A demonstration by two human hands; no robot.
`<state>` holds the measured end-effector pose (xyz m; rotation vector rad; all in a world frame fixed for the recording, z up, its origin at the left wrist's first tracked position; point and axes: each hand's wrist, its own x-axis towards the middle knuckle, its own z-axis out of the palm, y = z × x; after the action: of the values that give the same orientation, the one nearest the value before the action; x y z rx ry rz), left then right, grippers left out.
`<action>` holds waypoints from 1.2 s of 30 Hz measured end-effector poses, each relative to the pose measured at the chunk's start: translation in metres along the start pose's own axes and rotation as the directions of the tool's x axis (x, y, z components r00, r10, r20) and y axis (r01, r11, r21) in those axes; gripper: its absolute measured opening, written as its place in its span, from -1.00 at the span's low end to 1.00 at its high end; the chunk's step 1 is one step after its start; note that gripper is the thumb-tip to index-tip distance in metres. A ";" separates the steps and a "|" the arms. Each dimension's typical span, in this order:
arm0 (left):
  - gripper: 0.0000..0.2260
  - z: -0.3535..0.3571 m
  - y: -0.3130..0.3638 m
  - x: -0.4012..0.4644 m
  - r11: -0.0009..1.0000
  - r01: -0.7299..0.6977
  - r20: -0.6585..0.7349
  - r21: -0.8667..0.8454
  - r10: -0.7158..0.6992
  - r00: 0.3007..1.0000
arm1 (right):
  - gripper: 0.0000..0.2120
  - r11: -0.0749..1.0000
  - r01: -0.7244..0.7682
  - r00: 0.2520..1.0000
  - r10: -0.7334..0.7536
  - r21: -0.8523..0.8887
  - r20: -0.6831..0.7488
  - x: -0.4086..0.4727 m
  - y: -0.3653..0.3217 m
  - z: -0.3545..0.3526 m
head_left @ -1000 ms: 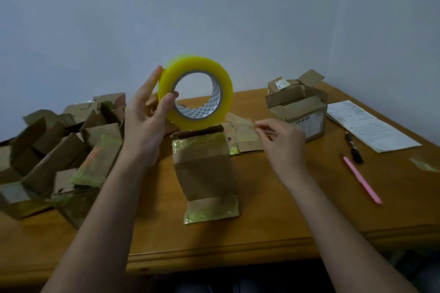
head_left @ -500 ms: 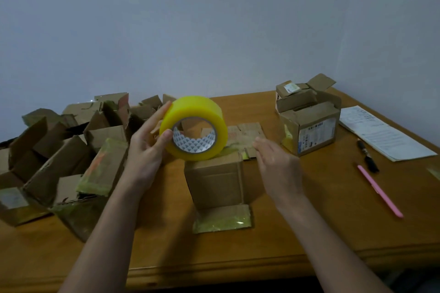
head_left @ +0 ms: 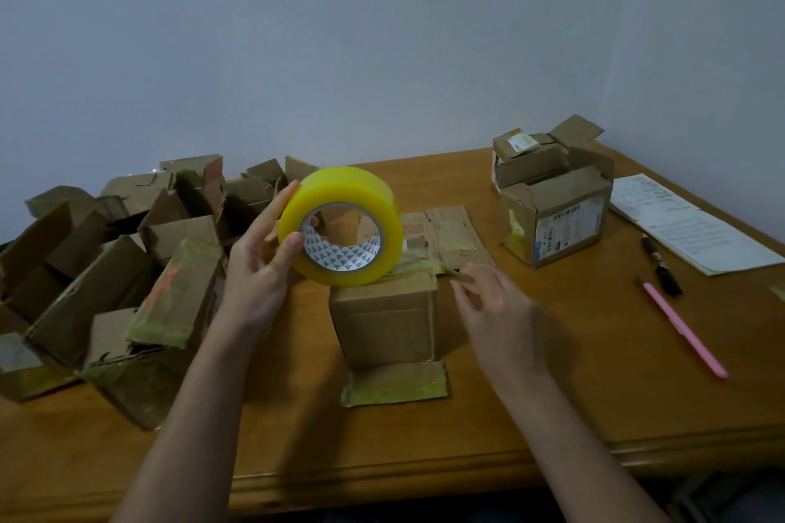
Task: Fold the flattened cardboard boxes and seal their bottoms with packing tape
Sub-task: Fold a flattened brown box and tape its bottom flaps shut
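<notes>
- A small brown cardboard box (head_left: 384, 318) stands upright at the centre of the frame on the wooden desk (head_left: 594, 374), with one tape-covered flap (head_left: 395, 384) lying flat on the desk toward the lower edge.
- A wide roll of yellow packing tape (head_left: 340, 225) rests on edge against the box's top left corner, its open core facing the camera.
- The left hand (head_left: 259, 272) grips the roll: the thumb is hooked on the core's rim and the fingers (head_left: 278, 204) curl round the outer side.
- A strip of tape (head_left: 418, 263) lies across the box's top toward the right.
- The right hand (head_left: 499, 314) is just beside the box's upper right corner, its fingers loosely spread and blurred; whether they touch the tape end I cannot tell.
- Flattened brown cardboard pieces (head_left: 450, 234) lie on the desk behind the box.
- A heap of folded brown boxes (head_left: 114, 268) fills the left of the frame.
- An open labelled box (head_left: 556, 217) sits at the right, with a smaller box (head_left: 516, 149) behind it.
- Further right lie a printed paper sheet (head_left: 684, 225), a black marker (head_left: 660, 265) and a pink pen (head_left: 684, 329).
</notes>
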<state>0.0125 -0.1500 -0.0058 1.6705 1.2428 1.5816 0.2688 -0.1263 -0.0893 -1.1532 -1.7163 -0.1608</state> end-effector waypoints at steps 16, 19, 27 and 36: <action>-0.55 0.005 0.005 0.000 0.998 0.055 -0.009 -0.041 -0.056 0.998 | -0.60 0.053 -0.891 0.415 0.499 0.451 0.760 0.014 0.012 -0.021; -0.54 0.008 0.008 -0.001 0.997 0.065 -0.009 -0.049 -0.066 0.998 | -0.46 -0.320 -0.821 0.320 0.428 0.473 0.845 0.022 0.006 -0.017; -0.58 0.008 0.006 0.000 0.996 0.076 -0.024 -0.046 -0.078 0.997 | -0.84 -0.081 -0.833 0.398 0.600 0.547 0.695 0.028 0.003 -0.015; -0.35 0.012 -0.012 -0.004 0.973 0.215 0.045 -0.088 -0.212 0.976 | -0.84 -0.055 -0.790 0.447 0.630 0.611 0.635 0.017 -0.004 -0.005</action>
<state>0.0217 -0.1453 -0.0199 1.4485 1.2654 1.4507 0.2691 -0.1204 -0.0718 -1.0439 -0.7321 1.4512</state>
